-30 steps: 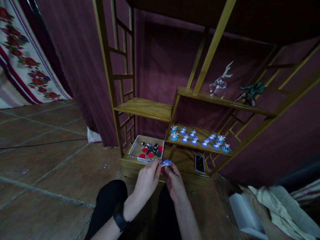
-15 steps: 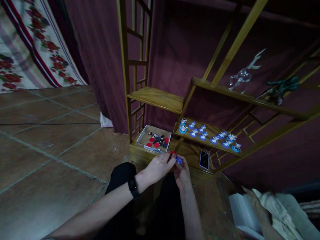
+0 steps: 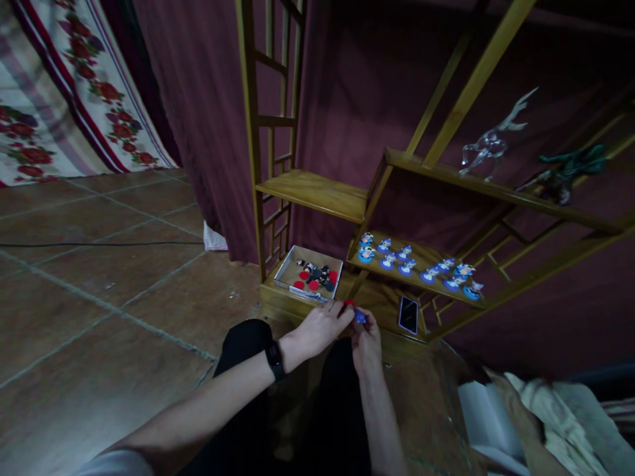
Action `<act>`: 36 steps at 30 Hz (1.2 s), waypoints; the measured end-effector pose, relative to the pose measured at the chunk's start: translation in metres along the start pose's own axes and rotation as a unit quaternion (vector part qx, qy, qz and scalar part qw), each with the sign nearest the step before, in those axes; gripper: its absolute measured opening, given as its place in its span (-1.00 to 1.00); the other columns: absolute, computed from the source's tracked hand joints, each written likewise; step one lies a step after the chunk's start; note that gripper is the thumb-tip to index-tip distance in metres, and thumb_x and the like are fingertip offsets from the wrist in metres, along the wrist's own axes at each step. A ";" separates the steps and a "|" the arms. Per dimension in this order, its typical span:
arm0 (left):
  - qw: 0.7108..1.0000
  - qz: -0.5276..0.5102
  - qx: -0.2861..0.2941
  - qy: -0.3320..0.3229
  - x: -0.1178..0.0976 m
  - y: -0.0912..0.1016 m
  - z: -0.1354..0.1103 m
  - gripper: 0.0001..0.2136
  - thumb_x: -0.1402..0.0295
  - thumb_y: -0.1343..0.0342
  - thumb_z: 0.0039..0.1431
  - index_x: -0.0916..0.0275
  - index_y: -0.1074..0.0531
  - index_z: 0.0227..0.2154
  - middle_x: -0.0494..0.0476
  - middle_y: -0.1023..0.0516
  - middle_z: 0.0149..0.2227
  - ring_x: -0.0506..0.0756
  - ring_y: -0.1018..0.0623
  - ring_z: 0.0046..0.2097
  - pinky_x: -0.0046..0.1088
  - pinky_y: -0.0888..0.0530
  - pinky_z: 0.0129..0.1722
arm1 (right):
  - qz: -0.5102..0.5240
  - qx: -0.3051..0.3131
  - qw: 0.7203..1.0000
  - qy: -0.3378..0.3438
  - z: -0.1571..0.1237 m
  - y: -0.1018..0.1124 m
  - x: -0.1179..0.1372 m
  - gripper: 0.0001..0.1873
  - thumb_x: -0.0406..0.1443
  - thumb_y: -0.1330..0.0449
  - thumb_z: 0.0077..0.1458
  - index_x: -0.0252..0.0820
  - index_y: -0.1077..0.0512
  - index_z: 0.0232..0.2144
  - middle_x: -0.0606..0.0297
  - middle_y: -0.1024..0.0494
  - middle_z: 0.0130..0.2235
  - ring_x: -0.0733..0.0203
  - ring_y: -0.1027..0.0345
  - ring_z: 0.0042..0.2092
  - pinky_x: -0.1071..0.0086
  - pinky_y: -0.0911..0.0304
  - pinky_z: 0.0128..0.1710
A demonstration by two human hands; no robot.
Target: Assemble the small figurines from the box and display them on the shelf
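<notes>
Just in front of the shelf unit, my two hands meet. My left hand (image 3: 322,327), with a dark band on its wrist, is closed around a small red piece (image 3: 348,303), of which only part shows. Closed on a small purple figurine (image 3: 360,317) is my right hand (image 3: 367,340); the figurine touches or nearly touches the left fingers. Whether the red and purple pieces are joined, I cannot tell. Behind the left hand, a shallow open box (image 3: 284,281) holds several dark figurines and red discs (image 3: 313,285).
Several blue and purple figurines (image 3: 388,260) stand in groups on the low shelf (image 3: 417,250). A phone (image 3: 408,315) lies below them. Higher up stand a clear deer ornament (image 3: 489,145) and a green sculpture (image 3: 570,168). A white box (image 3: 489,416) sits at lower right.
Both hands have shifted slightly right in the view, still holding the red piece and the purple figurine. The whole scene has shifted a little with the camera.
</notes>
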State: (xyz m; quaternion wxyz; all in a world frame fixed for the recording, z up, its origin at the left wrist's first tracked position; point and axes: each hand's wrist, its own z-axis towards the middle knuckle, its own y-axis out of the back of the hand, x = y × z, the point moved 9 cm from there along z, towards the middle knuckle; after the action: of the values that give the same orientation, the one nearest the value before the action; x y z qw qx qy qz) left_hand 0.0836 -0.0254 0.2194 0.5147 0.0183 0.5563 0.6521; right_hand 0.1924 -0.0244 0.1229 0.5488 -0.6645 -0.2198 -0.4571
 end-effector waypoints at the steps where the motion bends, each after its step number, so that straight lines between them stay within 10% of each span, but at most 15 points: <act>1: 0.999 -0.035 -0.013 0.018 0.004 0.001 0.000 -0.74 0.51 0.06 0.07 0.19 -0.34 -0.16 0.23 -0.41 -0.20 0.15 -0.41 -0.13 -0.34 -0.31 -0.12 | -0.013 0.002 1.000 0.006 -0.002 -0.001 0.004 -0.74 -0.23 -0.28 -0.20 -0.16 -0.39 -0.38 0.32 -0.48 -0.29 0.25 -0.34 -0.26 0.32 -0.26 -0.21; 6: 0.928 -0.324 -0.086 0.163 0.036 -0.011 -0.001 -0.87 0.33 -0.06 0.03 0.27 -0.41 -0.37 0.08 -0.45 -0.48 0.01 -0.44 -0.44 -0.53 -0.37 -0.42 | -0.104 0.035 0.994 0.009 -0.011 -0.010 0.021 -0.79 -0.17 -0.17 -0.07 -0.17 -0.37 -0.38 0.33 -0.47 -0.37 0.27 -0.33 -0.35 0.38 -0.26 -0.30; 12: 0.806 -0.503 -0.036 0.311 0.060 -0.057 -0.012 -0.73 0.28 -0.24 -0.20 0.35 -0.40 -0.44 0.05 -0.47 -0.58 -0.04 -0.43 -0.58 -0.56 -0.38 -0.55 | -0.151 0.026 0.988 -0.022 -0.017 -0.003 0.024 -0.75 -0.12 -0.21 -0.15 -0.17 -0.33 -0.47 0.39 -0.43 -0.50 0.30 -0.29 -0.49 0.44 -0.24 -0.48; 22: 0.787 -0.524 -0.083 0.314 0.072 -0.056 -0.021 -0.75 0.32 -0.27 -0.23 0.35 -0.42 -0.47 0.04 -0.50 -0.54 -0.03 -0.48 -0.53 -0.55 -0.44 -0.51 | -0.096 0.049 0.992 -0.065 -0.016 -0.002 -0.004 -0.69 -0.11 -0.24 -0.17 -0.19 -0.38 -0.39 0.30 -0.47 -0.34 0.26 -0.36 -0.32 0.40 -0.30 -0.36; 30: 0.677 -0.607 -0.078 0.409 0.104 -0.056 -0.040 -0.83 0.46 -0.20 -0.08 0.41 -0.44 -0.38 0.24 -0.56 -0.43 0.01 -0.54 -0.45 -0.50 -0.49 -0.38 | -0.143 0.058 0.984 -0.088 0.001 -0.019 -0.029 -0.69 -0.05 -0.15 -0.08 -0.18 -0.39 -0.45 0.32 -0.49 -0.41 0.28 -0.35 -0.40 0.44 -0.27 -0.43; 36: 0.655 -0.632 -0.079 0.406 0.110 -0.061 -0.043 -0.84 0.46 -0.19 -0.07 0.39 -0.44 -0.37 0.23 -0.56 -0.40 0.01 -0.54 -0.44 -0.48 -0.50 -0.35 | -0.159 0.049 0.985 -0.044 0.011 -0.025 -0.029 -0.72 -0.09 -0.17 -0.10 -0.13 -0.42 -0.36 0.34 -0.50 -0.35 0.24 -0.34 -0.31 0.41 -0.25 -0.31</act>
State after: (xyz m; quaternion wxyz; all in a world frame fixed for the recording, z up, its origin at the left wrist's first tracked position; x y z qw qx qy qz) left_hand 0.0462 0.0111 0.0972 0.5253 -0.6453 0.5330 0.1533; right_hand 0.1628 -0.0009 0.1120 0.4912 -0.6129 -0.3688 -0.4970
